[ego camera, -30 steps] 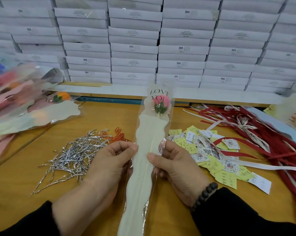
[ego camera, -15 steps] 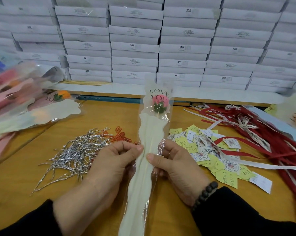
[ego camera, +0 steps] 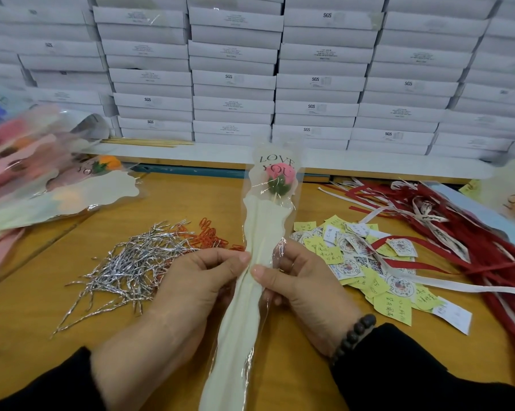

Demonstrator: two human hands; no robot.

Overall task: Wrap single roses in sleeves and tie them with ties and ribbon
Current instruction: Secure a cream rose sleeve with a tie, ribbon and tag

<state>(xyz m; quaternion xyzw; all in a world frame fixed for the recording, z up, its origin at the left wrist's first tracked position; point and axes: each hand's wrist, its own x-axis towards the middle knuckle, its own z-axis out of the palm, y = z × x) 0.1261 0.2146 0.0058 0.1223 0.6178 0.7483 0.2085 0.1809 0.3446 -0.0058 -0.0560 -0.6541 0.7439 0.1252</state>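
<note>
A pink rose (ego camera: 280, 172) on a thin wooden stick sits inside a clear and cream sleeve (ego camera: 262, 229) printed "LOVE YOU", held upright over the wooden table. My left hand (ego camera: 191, 280) and my right hand (ego camera: 303, 280) both pinch the sleeve at its middle, gathering it around the stick, thumbs nearly touching. A heap of silver twist ties (ego camera: 131, 262) lies left of my hands. Red and white ribbons (ego camera: 457, 232) are spread at the right.
Wrapped roses in sleeves (ego camera: 42, 185) are piled at the left edge. Orange clips (ego camera: 211, 235) lie by the ties. Yellow and white paper tags (ego camera: 368, 262) are scattered to the right of my hands. White boxes (ego camera: 250, 69) are stacked along the back. Bamboo sticks (ego camera: 149, 142) lie on a ledge.
Both hands have squeezed the sleeve tighter around the stick, and its middle is now narrower. The rose stays in about the same place.
</note>
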